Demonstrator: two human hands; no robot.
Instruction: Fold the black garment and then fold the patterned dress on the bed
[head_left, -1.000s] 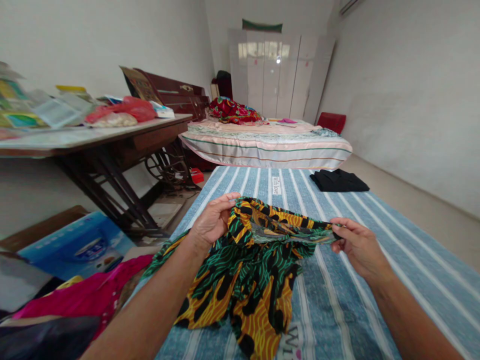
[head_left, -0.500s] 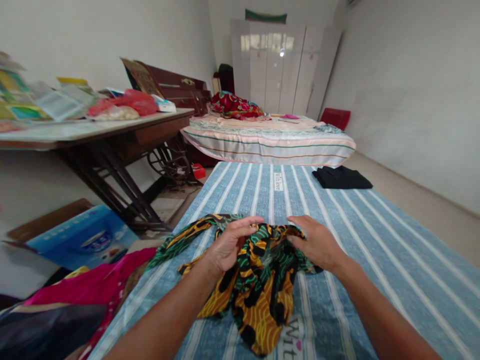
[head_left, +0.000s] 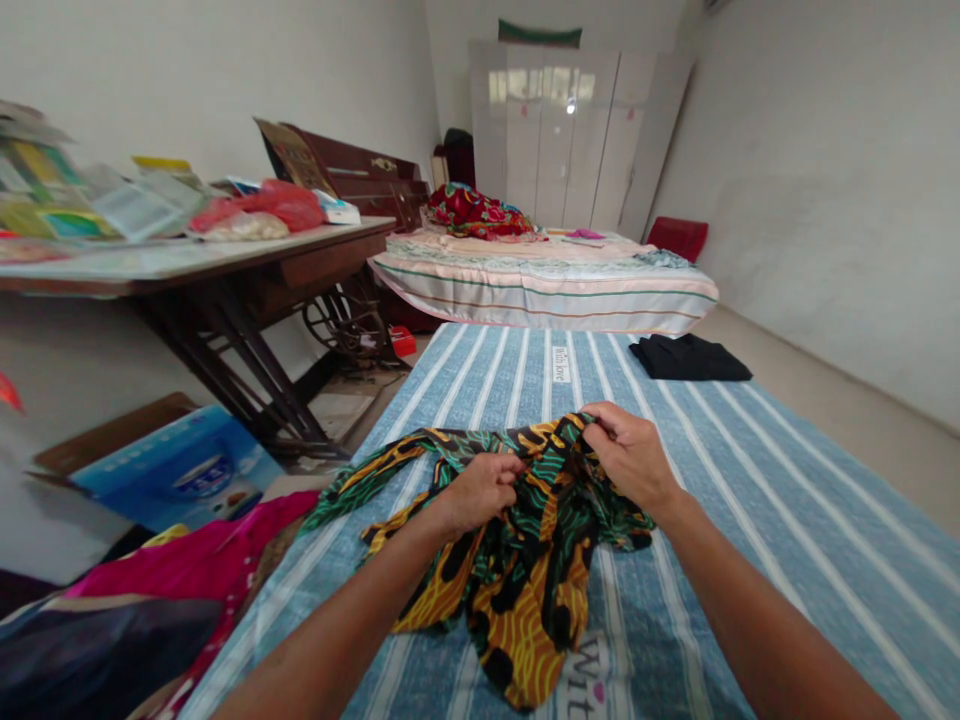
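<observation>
A crumpled piece of thin patterned clothing [head_left: 532, 590] in black, orange and green lies on the blue striped bed sheet [head_left: 757, 520]. One long part of it stretches off to the left, and its lower end fans out toward me. My left hand [head_left: 484, 490] has its fingers closed on the cloth near the middle. With thumb and fingers, my right hand [head_left: 626, 450] pinches the upper right edge and holds it slightly raised. Whether the clothing is a blouse or a dress cannot be told from its bunched shape.
Folded black clothing [head_left: 690, 358] rests at the sheet's far right. To the left stand a cluttered sewing-machine table [head_left: 225, 265] and a blue box [head_left: 180, 470], with pink cloth [head_left: 187, 555] nearer me. Another bed [head_left: 540, 285] lies beyond, before a white wardrobe [head_left: 559, 140].
Both hands were loosely open at the cloth's top; now their fingers are closed on it. The right hand has lifted the upper edge a little, and the left has come slightly nearer me.
</observation>
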